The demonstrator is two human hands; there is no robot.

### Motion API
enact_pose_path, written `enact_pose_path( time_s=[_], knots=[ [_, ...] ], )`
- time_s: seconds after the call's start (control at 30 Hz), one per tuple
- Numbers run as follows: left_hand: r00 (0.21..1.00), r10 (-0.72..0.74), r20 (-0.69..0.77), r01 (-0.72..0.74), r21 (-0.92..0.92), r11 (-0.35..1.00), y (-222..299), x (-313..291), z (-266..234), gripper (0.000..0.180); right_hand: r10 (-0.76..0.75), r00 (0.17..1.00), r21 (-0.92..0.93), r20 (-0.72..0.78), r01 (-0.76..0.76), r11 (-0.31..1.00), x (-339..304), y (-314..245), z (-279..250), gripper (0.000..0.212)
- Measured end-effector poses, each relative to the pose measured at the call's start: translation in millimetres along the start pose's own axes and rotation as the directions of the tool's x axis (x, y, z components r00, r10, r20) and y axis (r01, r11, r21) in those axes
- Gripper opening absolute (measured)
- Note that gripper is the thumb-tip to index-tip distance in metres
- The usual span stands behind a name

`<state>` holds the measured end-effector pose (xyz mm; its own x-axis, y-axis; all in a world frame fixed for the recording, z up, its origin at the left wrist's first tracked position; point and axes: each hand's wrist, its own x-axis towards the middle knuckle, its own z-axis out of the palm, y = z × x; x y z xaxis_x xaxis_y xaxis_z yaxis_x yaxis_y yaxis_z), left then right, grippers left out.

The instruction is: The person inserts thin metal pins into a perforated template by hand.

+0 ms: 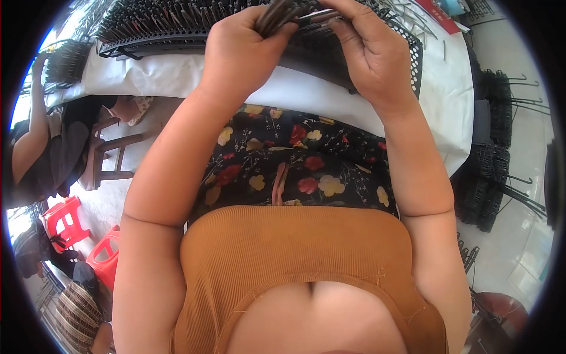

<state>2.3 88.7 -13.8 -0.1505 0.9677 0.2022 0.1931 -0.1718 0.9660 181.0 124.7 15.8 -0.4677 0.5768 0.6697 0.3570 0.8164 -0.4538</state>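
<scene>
My left hand [244, 50] is closed round a bundle of thin dark metal strips [276, 17] at the top of the view. My right hand [374, 56] faces it, thumb and fingers pinching the end of one thin shiny metal strip [318, 14]. That strip spans the gap between the two hands. Under and behind them a long black rack [159, 46] stands on the white-covered table, packed with rows of similar dark upright pieces [156, 20]. What kind of part the strips are, I cannot tell.
Loose thin rods [421, 29] lie on the white table cover [451, 97] at right, near a red box [437, 15]. Black hooked racks [492, 147] hang or stand beyond the table's right edge. At left are a seated person [44, 144], a wooden stool [121, 144] and red plastic stools [66, 223].
</scene>
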Motion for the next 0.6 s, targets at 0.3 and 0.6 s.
enact_pose_path(
  time_s=[0.3, 0.6],
  knots=[
    [0.931, -0.291, -0.22, 0.299, 0.003, 0.954, -11.1, -34.2, -34.4, 0.014, -0.25, 0.963, -0.029, -0.102, 0.248, 0.968, 22.9, 32.8, 26.9, 0.033],
    [0.793, -0.591, -0.151, 0.548, -0.248, 0.799, -26.9, -71.4, -45.6, 0.01, -0.075, 0.989, -0.165, 0.127, 0.096, 0.982, 27.8, 20.9, 6.4, 0.024]
  ],
)
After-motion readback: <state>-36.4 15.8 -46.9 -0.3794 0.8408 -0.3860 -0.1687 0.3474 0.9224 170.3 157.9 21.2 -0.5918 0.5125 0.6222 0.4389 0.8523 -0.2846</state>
